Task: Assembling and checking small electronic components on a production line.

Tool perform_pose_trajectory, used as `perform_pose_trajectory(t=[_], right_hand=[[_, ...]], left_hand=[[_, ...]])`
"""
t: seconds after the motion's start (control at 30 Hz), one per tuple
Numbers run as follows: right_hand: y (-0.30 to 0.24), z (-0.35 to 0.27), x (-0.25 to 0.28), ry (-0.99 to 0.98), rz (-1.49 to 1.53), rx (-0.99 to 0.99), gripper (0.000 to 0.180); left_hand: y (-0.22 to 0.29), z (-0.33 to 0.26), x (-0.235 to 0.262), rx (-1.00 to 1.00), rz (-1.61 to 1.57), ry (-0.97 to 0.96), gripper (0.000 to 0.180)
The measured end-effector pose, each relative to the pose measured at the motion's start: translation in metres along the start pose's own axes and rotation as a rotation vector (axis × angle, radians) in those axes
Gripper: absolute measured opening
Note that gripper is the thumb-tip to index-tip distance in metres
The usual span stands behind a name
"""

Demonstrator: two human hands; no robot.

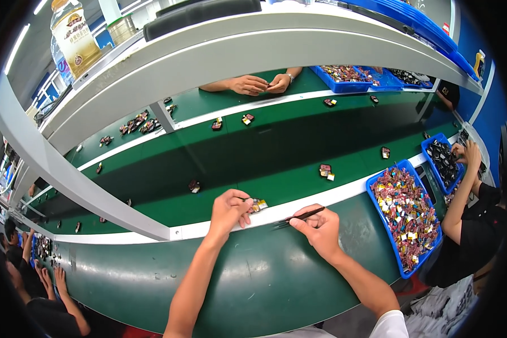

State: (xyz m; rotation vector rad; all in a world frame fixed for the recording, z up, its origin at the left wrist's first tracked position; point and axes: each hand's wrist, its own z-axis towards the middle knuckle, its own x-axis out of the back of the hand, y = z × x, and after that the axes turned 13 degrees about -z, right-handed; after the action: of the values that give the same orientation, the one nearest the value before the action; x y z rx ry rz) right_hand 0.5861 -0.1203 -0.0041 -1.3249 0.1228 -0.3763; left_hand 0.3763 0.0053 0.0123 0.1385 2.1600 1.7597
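Note:
My left hand (228, 209) reaches over the white rail at the edge of the green belt, its fingers pinched on a small part with a yellow and white label (258, 205). The fingers hide some of that part, and a bit of something dark shows at their tips. Dark tweezers (307, 214) are gripped in my right hand (320, 230), a little to the right. Their thin tips point left toward my left hand, apart from the small part.
Similar small parts lie along the belt (287, 141). At right, a blue tray (403, 265) is heaped with reddish, labelled pieces; beyond it, a person reaches over a blue tray of black pieces (442, 158). Another person's hands (259, 84) work across the belt. A grey frame (96, 174) crosses the left.

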Motion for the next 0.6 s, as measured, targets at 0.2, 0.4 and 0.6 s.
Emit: perform_pose_trajectory(t=[0.2,0.4,0.6], right_hand=[[-0.002,-0.003,-0.002,0.03,0.096,-0.041,0.013],[-0.003,-0.006,-0.002,0.097,0.052,-0.016,0.013],[-0.001,-0.007,-0.001,0.11,-0.074,0.036,0.014]], left_hand=[[-0.001,-0.027,-0.031,-0.036,-0.043,-0.067,0.018],[-0.003,-0.038,-0.046,-0.064,0.034,-0.089,0.015],[-0.008,-0.04,-0.05,-0.099,0.043,-0.076,0.016]])
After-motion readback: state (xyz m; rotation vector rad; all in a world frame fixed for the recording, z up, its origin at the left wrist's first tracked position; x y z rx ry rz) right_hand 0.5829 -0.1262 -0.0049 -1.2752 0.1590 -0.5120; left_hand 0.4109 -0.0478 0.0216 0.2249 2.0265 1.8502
